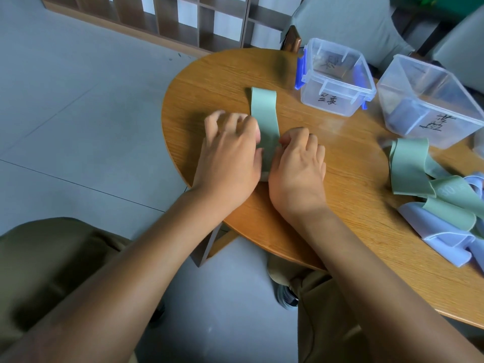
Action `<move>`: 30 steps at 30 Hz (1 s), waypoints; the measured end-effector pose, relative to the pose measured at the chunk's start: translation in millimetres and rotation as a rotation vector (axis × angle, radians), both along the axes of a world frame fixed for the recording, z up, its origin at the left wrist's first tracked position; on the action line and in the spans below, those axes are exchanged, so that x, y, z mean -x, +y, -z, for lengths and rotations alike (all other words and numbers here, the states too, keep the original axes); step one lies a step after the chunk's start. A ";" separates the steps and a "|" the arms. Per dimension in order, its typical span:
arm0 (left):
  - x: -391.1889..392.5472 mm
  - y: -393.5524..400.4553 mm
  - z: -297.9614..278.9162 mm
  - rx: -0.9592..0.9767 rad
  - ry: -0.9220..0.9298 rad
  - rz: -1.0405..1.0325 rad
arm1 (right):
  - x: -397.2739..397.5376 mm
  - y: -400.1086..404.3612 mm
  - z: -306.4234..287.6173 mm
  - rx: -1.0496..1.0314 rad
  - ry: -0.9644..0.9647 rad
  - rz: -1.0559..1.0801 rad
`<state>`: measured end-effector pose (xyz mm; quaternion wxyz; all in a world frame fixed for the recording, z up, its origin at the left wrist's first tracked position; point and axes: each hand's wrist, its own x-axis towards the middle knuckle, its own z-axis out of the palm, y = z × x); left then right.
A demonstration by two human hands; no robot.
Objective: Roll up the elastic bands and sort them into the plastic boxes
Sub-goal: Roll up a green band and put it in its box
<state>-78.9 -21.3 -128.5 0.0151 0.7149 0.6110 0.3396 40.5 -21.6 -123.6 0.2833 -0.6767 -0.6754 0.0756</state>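
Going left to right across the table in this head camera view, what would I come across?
Left hand → green band being rolled → right hand → blue-latched box → second clear box; the pile of bands sits below it.

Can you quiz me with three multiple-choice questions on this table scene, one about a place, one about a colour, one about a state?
1. Where does the heap of loose bands lie on the wooden table?
A. on the person's right side
B. inside a box
C. on the floor

2. What colour is the band between the hands?
A. red
B. green
C. black

3. How do the two plastic boxes stand?
A. lidded
B. stacked
C. open, no lid on

Answers:
1 A, the heap lies at the table's right side, in front of the right box.
2 B, the strip stretching away from the left hand and right hand is pale green.
3 C, both the right box and the blue-clipped box show open tops, side by side.
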 end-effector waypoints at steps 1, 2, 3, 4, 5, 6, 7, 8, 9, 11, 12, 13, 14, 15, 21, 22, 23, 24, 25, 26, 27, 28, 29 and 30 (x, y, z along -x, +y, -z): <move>1.4 3.4 0.6 -0.011 -0.013 0.002 | 1.3 3.8 -0.2 0.004 0.005 0.005; 2.5 5.9 1.1 -0.024 -0.030 0.001 | 2.5 7.7 -0.5 0.008 0.011 0.010; 3.2 7.9 1.3 -0.037 -0.057 -0.004 | 3.5 12.0 -0.9 0.012 0.020 0.014; 3.7 9.2 0.7 -0.048 -0.090 -0.014 | 4.4 16.3 -1.5 0.015 0.028 0.019; 3.8 9.7 0.0 -0.053 -0.126 -0.028 | 4.8 21.0 -2.0 0.018 0.036 0.025; 4.0 9.4 -1.5 -0.050 -0.161 -0.042 | 5.4 25.9 -2.8 0.019 0.038 0.032; 4.0 8.2 -3.0 -0.043 -0.192 -0.053 | 6.1 31.3 -3.4 0.020 0.038 0.040; 4.4 6.6 -4.6 -0.032 -0.217 -0.061 | 7.1 36.5 -4.5 0.021 0.032 0.051; 5.4 5.4 -6.1 -0.019 -0.236 -0.063 | 8.4 42.0 -5.3 0.026 0.024 0.065; 8.3 2.3 -9.4 0.014 -0.269 -0.046 | 12.0 52.0 -7.6 0.045 0.017 0.097; 9.6 0.8 -10.9 0.032 -0.284 -0.029 | 13.6 56.7 -8.8 0.051 0.021 0.114; 10.8 -0.5 -12.1 0.049 -0.294 -0.011 | 14.8 61.4 -9.8 0.056 0.025 0.129; 11.5 -1.8 -13.1 0.064 -0.299 0.004 | 15.7 65.9 -10.7 0.066 0.023 0.142; 11.6 -2.8 -13.3 0.077 -0.300 0.017 | 16.3 70.6 -11.1 0.079 0.018 0.154; 9.6 -4.2 -6.3 0.091 -0.291 0.106 | 19.5 92.5 -13.6 0.154 -0.030 0.200; 9.4 -3.2 -4.5 0.074 -0.282 0.117 | 19.5 95.1 -12.3 0.156 -0.027 0.207; 9.4 -1.8 -2.9 0.059 -0.277 0.123 | 19.4 97.3 -10.8 0.147 -0.013 0.217; 9.1 -0.3 -1.8 0.045 -0.266 0.127 | 19.2 98.6 -9.9 0.135 0.010 0.224; 8.9 1.2 -1.2 0.032 -0.247 0.131 | 18.8 98.9 -9.1 0.127 0.042 0.226; 8.9 2.6 -1.0 0.019 -0.224 0.137 | 17.9 98.5 -9.2 0.127 0.079 0.220; 9.3 4.1 -0.8 0.011 -0.205 0.142 | 16.1 98.1 -8.6 0.134 0.116 0.205; 9.8 5.1 -0.8 0.007 -0.194 0.145 | 13.2 97.0 -8.0 0.142 0.153 0.185; 10.4 5.7 -1.0 0.007 -0.194 0.149 | 9.0 95.0 -8.0 0.148 0.197 0.163; 11.0 6.3 -0.9 0.007 -0.199 0.154 | 3.7 92.2 -8.0 0.146 0.257 0.142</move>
